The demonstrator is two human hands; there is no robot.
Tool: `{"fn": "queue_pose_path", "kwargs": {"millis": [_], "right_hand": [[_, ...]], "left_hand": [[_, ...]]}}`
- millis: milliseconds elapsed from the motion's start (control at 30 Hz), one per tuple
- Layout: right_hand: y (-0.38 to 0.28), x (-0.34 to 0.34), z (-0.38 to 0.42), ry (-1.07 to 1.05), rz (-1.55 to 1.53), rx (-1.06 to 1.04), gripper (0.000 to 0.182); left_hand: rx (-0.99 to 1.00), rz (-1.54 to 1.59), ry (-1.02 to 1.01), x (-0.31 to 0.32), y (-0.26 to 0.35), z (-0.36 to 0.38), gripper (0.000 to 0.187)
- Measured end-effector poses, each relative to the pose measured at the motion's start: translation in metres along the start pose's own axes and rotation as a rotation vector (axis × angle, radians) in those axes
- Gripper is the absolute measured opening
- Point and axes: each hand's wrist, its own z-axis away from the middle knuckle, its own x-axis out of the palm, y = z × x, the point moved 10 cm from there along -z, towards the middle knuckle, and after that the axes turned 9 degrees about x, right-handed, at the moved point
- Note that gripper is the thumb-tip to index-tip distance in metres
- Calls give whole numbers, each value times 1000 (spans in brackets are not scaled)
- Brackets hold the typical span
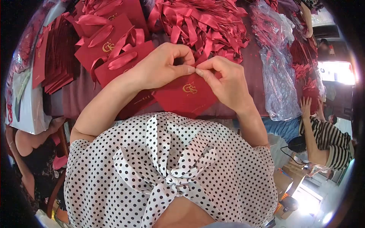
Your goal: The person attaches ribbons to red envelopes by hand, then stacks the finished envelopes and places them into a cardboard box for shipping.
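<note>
A red paper gift bag [186,97] with a gold emblem lies flat in front of me, turned at an angle. My left hand [163,66] pinches at its top edge, thumb against curled forefinger. Thumb and forefinger of my right hand [224,79] are closed at the same spot, and the fingertips of both hands nearly meet. Whether a ribbon end is also between the fingers is too small to tell. Beyond my left forearm, several red bags with pink-red ribbon handles [121,60] overlap, partly hidden by that arm.
A heap of loose red ribbons [205,26] lies beyond my hands. Stacked red bags [57,57] stand at the left. Clear plastic wrapping [279,76] covers ribbons at the right. A person in a striped shirt [330,140] works at the right; another person's arm [36,142] shows at left.
</note>
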Motion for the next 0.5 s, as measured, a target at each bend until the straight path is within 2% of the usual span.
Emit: {"fn": "queue_pose_path", "kwargs": {"millis": [133, 200, 300, 333, 433, 500], "right_hand": [[-6, 0, -3, -3, 16, -56, 11], [11, -2, -6, -130, -229, 200, 14], [0, -8, -4, -163, -56, 116, 17], [-3, -6, -2, -180, 48, 80, 18], [-8, -9, 0, -200, 3, 124, 17], [-6, -6, 0, -186, 0, 102, 19]], "left_hand": [[-35, -121, 4, -3, 3, 3, 14], [40, 138, -37, 5, 12, 2, 14], [-21, 311, -76, 7, 13, 1, 16], [-64, 376, -38, 8, 4, 1, 10], [117, -11, -132, 13, 14, -2, 10], [164, -57, -107, 14, 16, -4, 9]]}}
